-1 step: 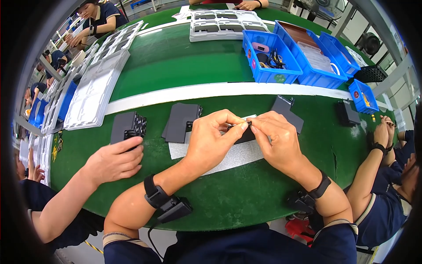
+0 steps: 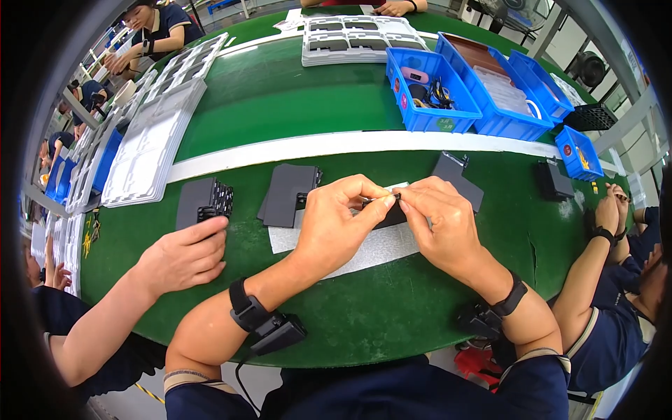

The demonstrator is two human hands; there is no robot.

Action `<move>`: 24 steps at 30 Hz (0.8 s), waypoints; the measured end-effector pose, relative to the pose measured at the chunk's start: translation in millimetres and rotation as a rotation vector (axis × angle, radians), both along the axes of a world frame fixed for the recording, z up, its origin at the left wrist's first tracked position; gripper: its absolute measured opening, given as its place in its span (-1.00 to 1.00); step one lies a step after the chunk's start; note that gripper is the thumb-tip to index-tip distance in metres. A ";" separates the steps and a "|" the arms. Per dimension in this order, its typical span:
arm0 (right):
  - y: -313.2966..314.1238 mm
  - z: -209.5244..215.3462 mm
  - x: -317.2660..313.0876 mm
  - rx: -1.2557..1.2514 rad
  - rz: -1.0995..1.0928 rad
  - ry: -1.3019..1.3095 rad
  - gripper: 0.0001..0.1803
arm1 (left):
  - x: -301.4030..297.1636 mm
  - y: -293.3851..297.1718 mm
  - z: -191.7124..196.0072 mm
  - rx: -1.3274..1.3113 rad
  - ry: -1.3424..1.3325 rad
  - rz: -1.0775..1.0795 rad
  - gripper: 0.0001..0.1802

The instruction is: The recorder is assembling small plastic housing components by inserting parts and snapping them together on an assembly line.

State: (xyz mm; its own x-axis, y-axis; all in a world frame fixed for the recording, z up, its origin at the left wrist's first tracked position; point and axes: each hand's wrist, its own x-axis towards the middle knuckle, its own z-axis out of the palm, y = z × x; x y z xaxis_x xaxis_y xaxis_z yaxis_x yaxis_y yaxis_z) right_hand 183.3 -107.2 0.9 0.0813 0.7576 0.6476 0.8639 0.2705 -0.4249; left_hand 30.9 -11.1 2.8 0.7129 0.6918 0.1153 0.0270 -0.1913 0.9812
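Over the green table (image 2: 294, 98), near its front edge, both of the person's hands are meeting above a pale grey strip (image 2: 371, 248). Left hand (image 2: 336, 224) is curling narrow, thumb and forefinger pinching one end of a small thin part (image 2: 381, 199); right hand (image 2: 437, 220) is pinching the other end, fingertips nearly touching the left's. What the thin part is exactly is too small to tell. A dark flat piece (image 2: 392, 215) is lying just under the fingers, mostly hidden by them. Both wrists are wearing black bands.

Just left of the hands a dark grey flat panel (image 2: 283, 194) is lying on the table, and further left another black panel with a slotted edge (image 2: 203, 199); a co-worker's hand (image 2: 182, 255) is resting with its fingers touching that one. Right of the hands a third dark panel (image 2: 455, 178) is lying near the white stripe (image 2: 350, 143). Beyond the stripe blue bins (image 2: 490, 98) are sitting in a row, and grey moulded trays (image 2: 150, 143) are stacking along the left side.
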 end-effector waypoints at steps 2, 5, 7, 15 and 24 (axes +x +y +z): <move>-0.6 1.4 1.0 0.045 0.019 -0.080 -0.83 | 1.3 0.8 -1.9 0.030 0.002 -0.008 -0.85; -0.7 1.7 1.1 0.048 0.014 -0.122 -0.85 | 2.9 2.9 -3.1 0.125 -0.027 0.001 -0.86; -0.4 1.9 0.8 -0.027 0.006 0.004 -0.86 | 2.2 2.3 -1.9 0.017 0.030 0.011 -0.86; -2.2 3.1 3.2 -0.262 -0.074 0.426 -0.86 | 5.4 5.3 -10.4 -0.240 -0.040 -0.095 -0.79; -2.1 4.0 5.3 -0.255 0.104 0.400 -0.87 | -3.1 28.2 -2.2 -0.264 -0.112 -0.275 -0.75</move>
State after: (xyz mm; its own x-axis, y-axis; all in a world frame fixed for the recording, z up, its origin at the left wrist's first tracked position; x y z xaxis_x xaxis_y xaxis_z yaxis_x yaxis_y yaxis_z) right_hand 188.6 -109.3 5.0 0.2016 0.9053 0.3738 0.5929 0.1910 -0.7823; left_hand 27.8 17.1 0.6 0.8686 0.4933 0.0463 -0.1000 0.0829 0.9915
